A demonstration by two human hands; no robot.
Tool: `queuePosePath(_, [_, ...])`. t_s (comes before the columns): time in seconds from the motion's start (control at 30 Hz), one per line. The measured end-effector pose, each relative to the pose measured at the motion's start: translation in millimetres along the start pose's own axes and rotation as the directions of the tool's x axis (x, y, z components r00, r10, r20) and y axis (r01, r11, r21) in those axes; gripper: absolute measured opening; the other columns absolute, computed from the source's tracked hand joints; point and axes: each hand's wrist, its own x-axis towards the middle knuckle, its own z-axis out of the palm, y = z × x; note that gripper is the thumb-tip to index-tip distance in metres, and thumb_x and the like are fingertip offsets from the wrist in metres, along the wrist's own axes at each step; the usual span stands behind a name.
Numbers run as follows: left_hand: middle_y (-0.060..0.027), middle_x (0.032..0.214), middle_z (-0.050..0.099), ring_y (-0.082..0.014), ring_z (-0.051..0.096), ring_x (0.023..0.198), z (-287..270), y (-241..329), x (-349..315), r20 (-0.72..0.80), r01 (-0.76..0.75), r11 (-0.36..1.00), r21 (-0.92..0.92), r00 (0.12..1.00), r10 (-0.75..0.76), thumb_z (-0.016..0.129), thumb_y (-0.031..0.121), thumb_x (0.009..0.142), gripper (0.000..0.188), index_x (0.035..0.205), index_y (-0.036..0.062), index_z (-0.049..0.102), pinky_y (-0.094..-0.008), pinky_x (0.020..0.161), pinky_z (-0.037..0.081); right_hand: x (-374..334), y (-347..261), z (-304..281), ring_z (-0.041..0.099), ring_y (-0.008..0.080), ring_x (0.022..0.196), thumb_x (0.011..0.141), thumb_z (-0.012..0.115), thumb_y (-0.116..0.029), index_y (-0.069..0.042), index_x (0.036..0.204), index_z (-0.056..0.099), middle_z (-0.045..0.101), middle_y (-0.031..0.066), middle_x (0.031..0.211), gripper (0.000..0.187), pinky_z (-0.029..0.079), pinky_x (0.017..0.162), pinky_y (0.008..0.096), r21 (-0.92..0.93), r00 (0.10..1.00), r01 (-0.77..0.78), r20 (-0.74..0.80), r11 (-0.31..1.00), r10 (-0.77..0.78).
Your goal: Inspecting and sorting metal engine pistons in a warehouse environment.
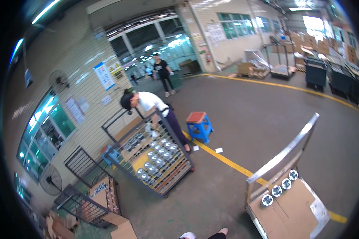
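Observation:
Neither of my hands can be made out. At the lower edge a white shape (188,235) and a dark shape with a pale tip (222,231) just show; they look like feet, but too little is visible to be sure. Nearest to me on the right stands a cart (282,209) with a cardboard-covered deck and a silver push bar (285,147). A short row of round silver metal parts (276,191) sits along its far side.
Ahead, a person in white (149,101) bends over a mesh-sided cage cart (175,181) of silver parts. A blue stool (199,126) with a red seat stands beside them. Another person (162,71) stands by the doorway. A second cage cart (85,209) is at left.

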Motion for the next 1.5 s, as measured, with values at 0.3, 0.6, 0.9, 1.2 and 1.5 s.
queuePosePath(0.3, [-0.0168, 0.099, 0.068, -0.0376, 0.063, 0.093, 139.1, -72.2, -121.8, -0.063, 0.382, 0.847, -0.370, 0.899, -0.433, 0.049, 0.026, 0.089, 0.028, 0.095, 0.0124, 0.073, -0.0470, 0.079, 0.049, 87.3, -175.6, 107.4, 0.064, 0.0272, 0.101, 0.086, 0.061, -0.029, -0.007, 0.122, 0.062, 0.068, 0.0176, 0.111, 0.042, 0.050, 0.088, 0.0367, -0.261, 0.811, 0.449, 0.519, 0.854, -0.268])
queuePosePath(0.6, [-0.0190, 0.105, 0.067, -0.0392, 0.062, 0.098, 284.1, -128.3, -238.0, 0.164, 0.586, 0.552, -0.593, 0.759, -0.630, 0.049, 0.031, 0.090, 0.033, 0.095, 0.0085, 0.072, -0.0485, 0.084, 0.049, 81.3, -354.9, 294.9, 0.068, 0.0302, 0.087, 0.088, 0.054, -0.026, -0.009, 0.115, 0.066, 0.070, 0.0143, 0.101, 0.034, 0.054, 0.074, 0.0401, -0.558, 0.538, 0.830, 0.805, -0.012, -0.249])
queuePosePath(0.9, [-0.0193, 0.099, 0.068, -0.0413, 0.062, 0.096, 319.0, -217.1, -276.7, 0.139, 0.529, 0.091, -0.844, 0.379, -0.915, 0.040, 0.034, 0.092, 0.041, 0.093, 0.0075, 0.072, -0.0504, 0.082, 0.049, 54.8, -496.1, 495.6, 0.058, 0.0285, 0.118, 0.089, 0.045, -0.029, -0.015, 0.123, 0.064, 0.064, 0.0074, 0.125, 0.042, 0.045, 0.102, 0.0377, -0.467, 0.463, 0.883, 0.856, 0.041, -0.230])
queuePosePath(1.2, [-0.0172, 0.117, 0.064, -0.0361, 0.059, 0.109, 332.5, -281.1, -245.7, -0.109, 0.506, 0.285, -0.814, 0.349, -0.931, 0.041, 0.031, 0.096, 0.038, 0.110, 0.0084, 0.068, -0.0442, 0.095, 0.047, 74.3, -607.3, 636.0, 0.063, 0.0336, 0.105, 0.085, 0.052, -0.026, -0.013, 0.112, 0.069, 0.067, 0.0143, 0.112, 0.034, 0.050, 0.091, 0.0427, -0.217, 0.215, 0.885, 0.975, -0.412, -0.051])
queuePosePath(1.5, [-0.0175, 0.116, 0.064, -0.0363, 0.059, 0.109, 324.7, -490.2, -301.2, -0.062, 0.607, 0.344, -0.717, 0.436, -0.898, 0.041, 0.030, 0.095, 0.037, 0.108, 0.0081, 0.068, -0.0449, 0.095, 0.047, 33.8, -734.7, 824.5, 0.067, 0.0376, 0.088, 0.081, 0.055, -0.023, -0.009, 0.095, 0.073, 0.069, 0.0182, 0.094, 0.027, 0.053, 0.076, 0.0464, 0.020, 0.049, 0.801, 0.994, -0.598, 0.098])
